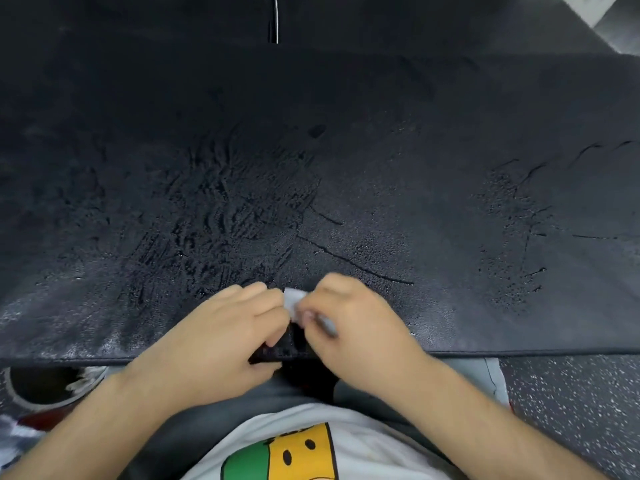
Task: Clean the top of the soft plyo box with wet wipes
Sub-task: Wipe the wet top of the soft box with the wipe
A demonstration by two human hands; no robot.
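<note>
The black soft plyo box (346,150) fills most of the view, its top streaked with wet smears and beads of moisture. At its near edge, in the middle, both hands meet over a small folded white wet wipe (292,299). My left hand (228,327) pinches the wipe from the left with curled fingers. My right hand (349,320) pinches it from the right, with a grey part of the wipe showing under its fingers. Most of the wipe is hidden between the fingers.
A round dark bin (45,386) with white scraps inside stands on the floor at the lower left. Speckled dark gym flooring (571,403) shows at the lower right. A second dark pad lies behind the box, and a pale object (602,15) sits at the top right corner.
</note>
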